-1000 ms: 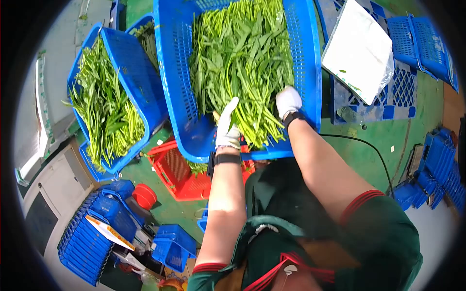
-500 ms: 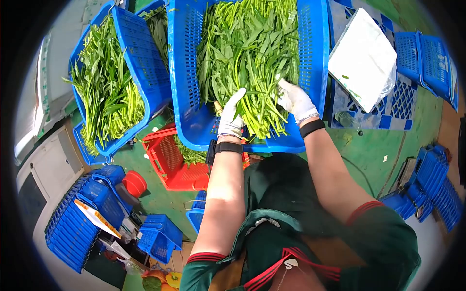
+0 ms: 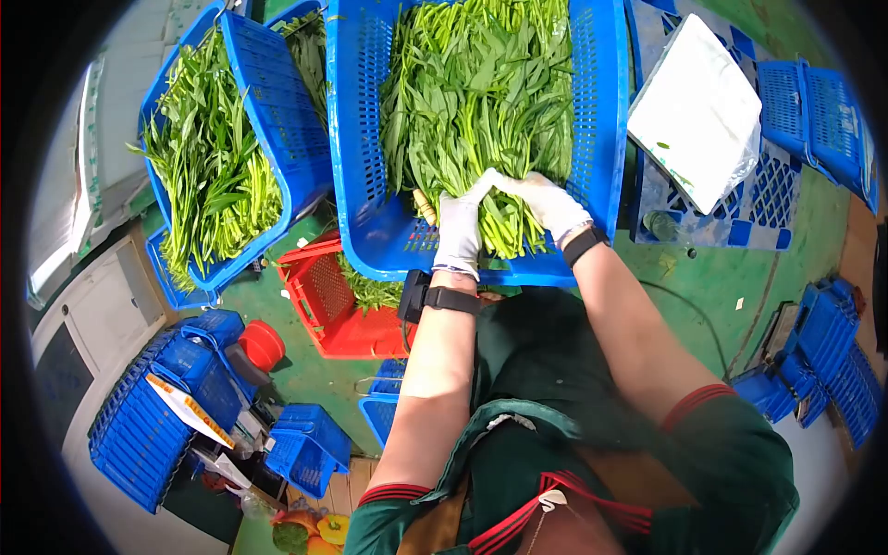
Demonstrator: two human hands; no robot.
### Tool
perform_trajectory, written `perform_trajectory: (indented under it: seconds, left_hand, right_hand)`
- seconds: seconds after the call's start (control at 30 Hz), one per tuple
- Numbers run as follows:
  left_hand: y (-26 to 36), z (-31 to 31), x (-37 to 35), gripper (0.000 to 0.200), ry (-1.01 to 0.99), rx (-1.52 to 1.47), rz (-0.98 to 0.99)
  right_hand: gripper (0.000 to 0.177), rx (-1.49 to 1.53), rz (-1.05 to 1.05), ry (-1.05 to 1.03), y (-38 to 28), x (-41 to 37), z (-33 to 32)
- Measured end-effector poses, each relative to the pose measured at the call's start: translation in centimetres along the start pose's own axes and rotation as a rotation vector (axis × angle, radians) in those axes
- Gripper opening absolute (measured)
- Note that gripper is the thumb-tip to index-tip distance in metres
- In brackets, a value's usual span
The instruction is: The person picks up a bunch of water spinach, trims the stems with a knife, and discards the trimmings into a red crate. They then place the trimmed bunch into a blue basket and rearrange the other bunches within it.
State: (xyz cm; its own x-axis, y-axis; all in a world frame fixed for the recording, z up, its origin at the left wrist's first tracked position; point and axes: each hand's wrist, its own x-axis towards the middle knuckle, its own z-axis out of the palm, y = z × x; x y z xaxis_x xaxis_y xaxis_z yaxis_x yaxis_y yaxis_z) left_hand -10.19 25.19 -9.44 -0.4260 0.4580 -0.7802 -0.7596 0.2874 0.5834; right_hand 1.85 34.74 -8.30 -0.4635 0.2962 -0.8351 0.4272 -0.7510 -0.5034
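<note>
A large blue crate (image 3: pixel 358 213) in front of me holds a thick layer of water spinach (image 3: pixel 481 102), leaves and long stems. Both my hands wear white gloves. My left hand (image 3: pixel 462 222) and my right hand (image 3: pixel 548 203) meet at the near end of the pile, thumbs close together over a bunch of stems. The cut stem ends (image 3: pixel 513 239) stick out below them toward me. My left fingers are partly hidden by the stems. Just left of that hand lies a short tan, ridged piece (image 3: pixel 425 207) inside the crate.
A tilted blue basket (image 3: pixel 273 92) with more greens stands on the left. Below it is a red crate (image 3: pixel 347 333) with some greens. On the right, a white plastic-wrapped stack (image 3: pixel 698 116) lies on a blue pallet (image 3: pixel 772 199). Stacked blue baskets (image 3: pixel 139 435) are at the lower left.
My hands have come together from either side of the stems. The left moved right, the right moved slightly down and inward, and both now close round the bunch.
</note>
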Motion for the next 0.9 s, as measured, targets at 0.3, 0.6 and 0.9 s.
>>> perform_trajectory:
  seconds: [0.3, 0.6, 0.9]
  left_hand:
    - [-0.6, -1.0, 0.4, 0.042, -0.102, -0.041, -0.033]
    - [-1.6, 1.8, -3.8, 0.096, -0.335, 0.170, 0.135]
    - [-2.9, 1.3, -3.5, 0.090, -0.283, 0.203, -0.016]
  right_hand:
    - [0.044, 0.112, -0.123, -0.178, 1.4, 1.4, 0.4]
    - [0.054, 0.191, -0.332, -0.037, 3.4, -5.7, -1.0]
    - [0.052, 0.206, -0.325, -0.158, 4.4, -5.7, -2.0]
